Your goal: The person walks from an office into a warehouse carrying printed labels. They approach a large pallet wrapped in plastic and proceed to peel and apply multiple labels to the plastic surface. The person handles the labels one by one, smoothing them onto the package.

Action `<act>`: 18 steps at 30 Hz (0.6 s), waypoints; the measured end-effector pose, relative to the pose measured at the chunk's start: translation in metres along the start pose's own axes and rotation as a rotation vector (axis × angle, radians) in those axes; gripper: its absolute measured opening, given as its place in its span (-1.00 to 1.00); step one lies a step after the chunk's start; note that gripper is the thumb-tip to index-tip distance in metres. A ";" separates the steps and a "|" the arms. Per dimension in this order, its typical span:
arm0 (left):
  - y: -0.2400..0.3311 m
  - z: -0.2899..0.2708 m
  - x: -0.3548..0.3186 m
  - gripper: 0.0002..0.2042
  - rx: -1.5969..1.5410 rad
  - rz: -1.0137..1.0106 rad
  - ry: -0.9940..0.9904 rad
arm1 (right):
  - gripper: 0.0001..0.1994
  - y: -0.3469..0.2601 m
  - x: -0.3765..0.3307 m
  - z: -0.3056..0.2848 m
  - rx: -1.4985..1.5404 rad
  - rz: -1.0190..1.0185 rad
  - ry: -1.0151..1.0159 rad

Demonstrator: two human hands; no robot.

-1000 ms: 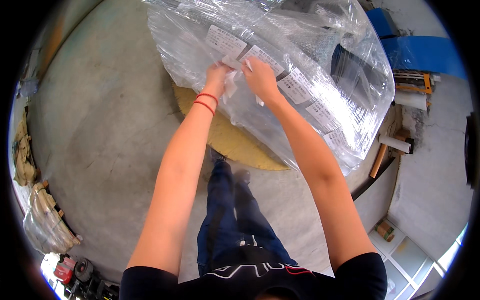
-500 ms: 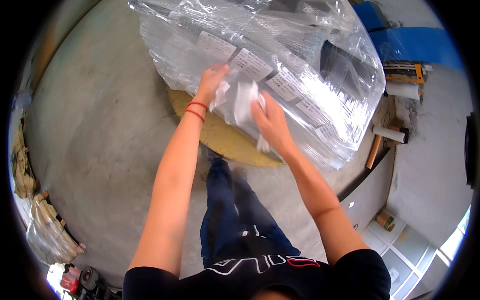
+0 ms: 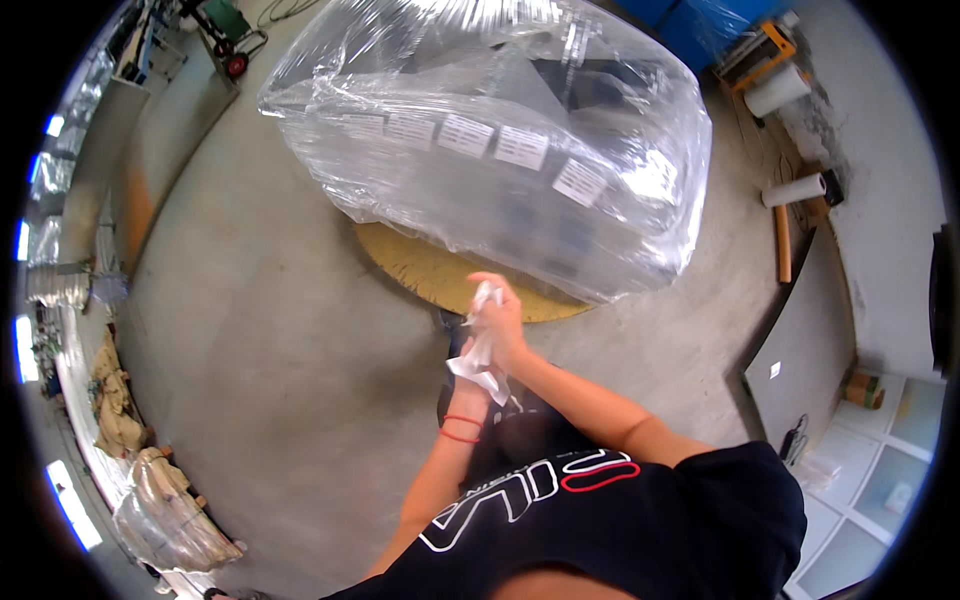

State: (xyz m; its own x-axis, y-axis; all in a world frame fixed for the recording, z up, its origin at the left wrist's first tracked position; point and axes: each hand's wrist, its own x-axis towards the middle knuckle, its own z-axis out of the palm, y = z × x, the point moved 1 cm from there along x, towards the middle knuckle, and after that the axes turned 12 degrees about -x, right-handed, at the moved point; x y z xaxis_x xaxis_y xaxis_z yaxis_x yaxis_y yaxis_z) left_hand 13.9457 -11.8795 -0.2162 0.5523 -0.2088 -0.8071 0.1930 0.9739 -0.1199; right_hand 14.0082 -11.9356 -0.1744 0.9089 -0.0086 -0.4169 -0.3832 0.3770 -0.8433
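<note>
In front of my body, both hands are brought together around crumpled white paper (image 3: 481, 352). My right hand (image 3: 503, 322) is closed on its upper part. Lower down, my left hand (image 3: 474, 388), with two red bands at the wrist, is closed at the paper's lower end, its fingers partly covered by it. Beyond them stands a large load wrapped in clear stretch film (image 3: 480, 205), with several white labels (image 3: 521, 147) in a slanting row on its near side. Under the load shows the edge of a yellow round platform (image 3: 420, 268). Neither hand touches the wrapped load.
Along the right wall are white film rolls (image 3: 777, 92), a brown cardboard tube (image 3: 783, 245) and a dark flat panel (image 3: 812, 335). Plastic-covered goods (image 3: 165, 510) lie at the lower left. A green wheeled machine (image 3: 226, 25) stands at the far left, blue equipment (image 3: 690, 30) at the back right.
Both hands have drawn back from the load's near side toward my body and come together on the paper. The view has turned, so the whole load now appears farther off.
</note>
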 end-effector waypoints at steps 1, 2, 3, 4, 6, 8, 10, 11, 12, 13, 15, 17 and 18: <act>0.000 -0.031 0.002 -0.69 0.171 0.100 -0.116 | -0.63 0.000 -0.026 -0.008 -0.102 0.009 -0.019; -0.010 -0.038 -0.013 -0.71 0.193 0.121 -0.146 | -0.68 -0.002 -0.054 -0.019 -0.229 -0.183 -0.159; -0.015 -0.041 -0.034 -0.72 0.208 0.156 -0.171 | -0.73 -0.007 -0.077 -0.026 -0.365 -0.360 -0.193; -0.021 -0.042 -0.053 -0.73 0.223 0.188 -0.196 | -0.77 -0.014 -0.098 -0.033 -0.503 -0.536 -0.217; -0.037 -0.048 -0.090 -0.75 0.186 0.106 -0.372 | -0.89 -0.027 -0.142 -0.053 -0.791 -0.690 -0.341; -0.054 -0.055 -0.123 -0.76 0.092 -0.133 -0.663 | -0.89 -0.041 -0.185 -0.068 -0.852 -0.856 -0.366; -0.064 -0.081 -0.141 -0.70 0.387 0.140 -0.855 | -0.73 -0.044 -0.227 -0.078 -0.885 -0.829 -0.413; -0.075 -0.085 -0.152 -0.69 0.416 0.221 -0.854 | -0.68 -0.052 -0.246 -0.083 -0.852 -0.902 -0.387; -0.087 -0.089 -0.171 -0.69 0.383 0.284 -0.756 | -0.64 -0.056 -0.266 -0.087 -0.821 -0.973 -0.373; -0.098 -0.092 -0.190 -0.68 0.346 0.349 -0.667 | -0.58 -0.057 -0.285 -0.089 -0.840 -0.904 -0.411; -0.119 -0.099 -0.229 -0.67 0.296 0.464 -0.552 | -0.60 -0.060 -0.318 -0.091 -0.763 -0.931 -0.410; -0.131 -0.111 -0.266 -0.66 0.258 0.580 -0.492 | -0.62 -0.051 -0.347 -0.089 -0.717 -0.923 -0.456; -0.132 -0.120 -0.286 -0.65 0.233 0.637 -0.480 | -0.63 -0.040 -0.363 -0.085 -0.712 -0.900 -0.505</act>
State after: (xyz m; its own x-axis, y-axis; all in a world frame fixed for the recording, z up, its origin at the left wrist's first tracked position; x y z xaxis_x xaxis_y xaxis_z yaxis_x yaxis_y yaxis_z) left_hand 13.6647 -11.9379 -0.0389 0.8883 0.3094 -0.3395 -0.1399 0.8861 0.4418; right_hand 13.6795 -12.0263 -0.0183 0.7950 0.4121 0.4452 0.5452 -0.1633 -0.8223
